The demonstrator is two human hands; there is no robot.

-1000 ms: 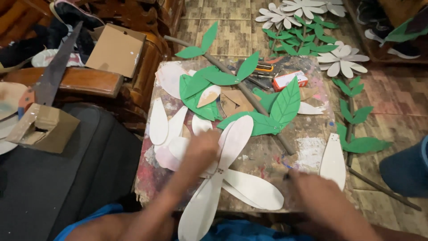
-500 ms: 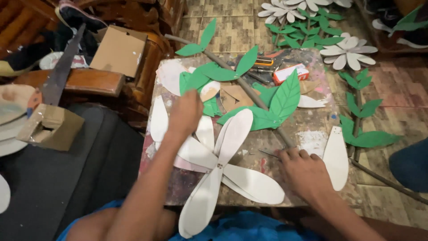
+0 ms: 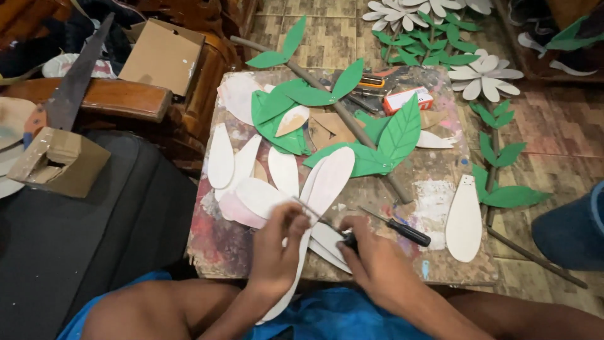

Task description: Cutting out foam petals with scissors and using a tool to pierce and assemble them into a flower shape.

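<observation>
Head view: my left hand (image 3: 280, 242) pinches the white paper flower (image 3: 296, 195) at its centre, near the front edge of the paint-stained table (image 3: 220, 245). My right hand (image 3: 371, 252) is clenched round a dark-handled tool (image 3: 327, 223), its thin shaft touching the petals. A second screwdriver (image 3: 402, 230) lies just beside.

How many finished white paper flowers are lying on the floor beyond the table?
2 show: one white flower on the tiles right of the table's far corner, and one white flower at the top edge, partly cut off. More may lie out of frame.
</observation>
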